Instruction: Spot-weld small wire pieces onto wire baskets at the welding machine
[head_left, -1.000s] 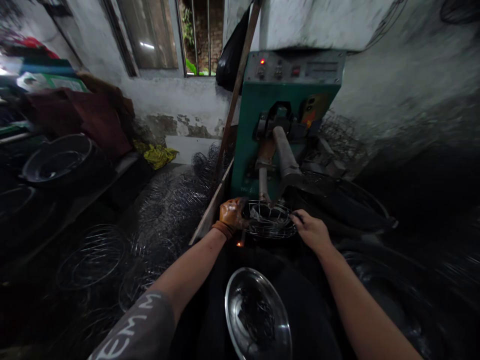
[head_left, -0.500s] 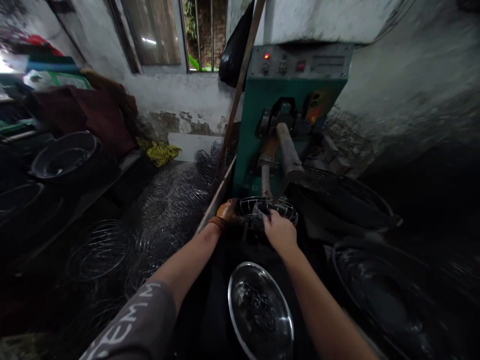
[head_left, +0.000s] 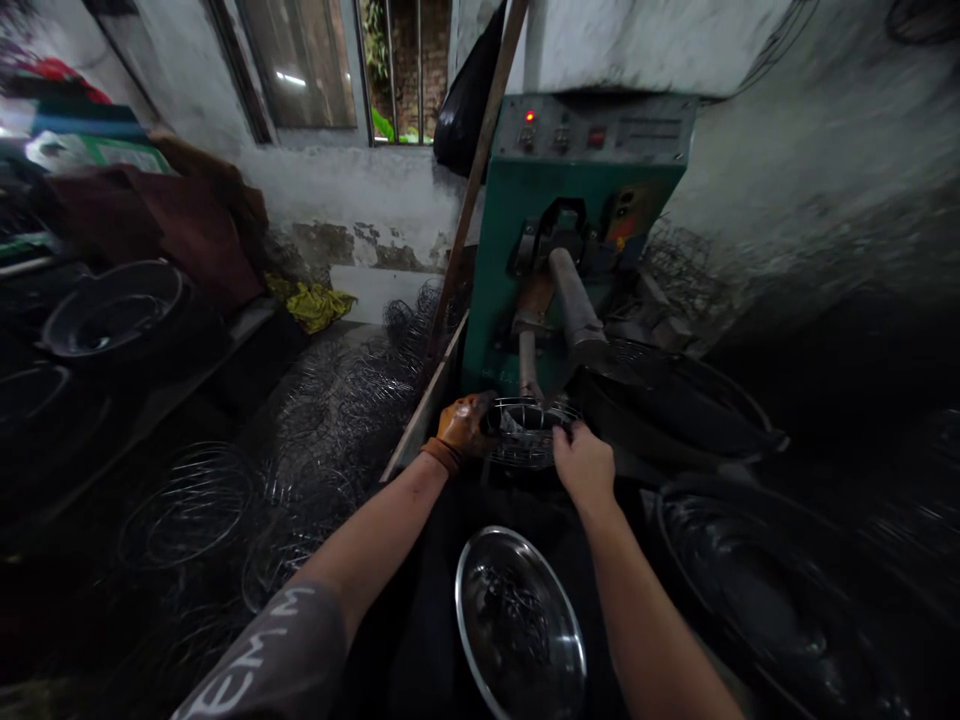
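Note:
A round wire basket sits between my hands, under the electrode arms of a green spot welder. My left hand, in an orange-brown glove with a dark palm, is closed on the basket's left rim. At the opposite side, my bare right hand pinches the right rim between thumb and fingers. The welder's lower arm reaches down to the far side of the basket; whether they touch I cannot tell. Nearer to me lies a shiny metal bowl holding small dark wire pieces.
Tangled wire frames are heaped on the floor at left. Large dark basins stand beyond them. On the right are a dark round tray and another wide basin. A wooden pole leans beside the welder.
My right hand has moved from the basket's middle to its right rim. The left hand still grips the left side, and the basket has turned or tilted slightly. The view has shifted a little.

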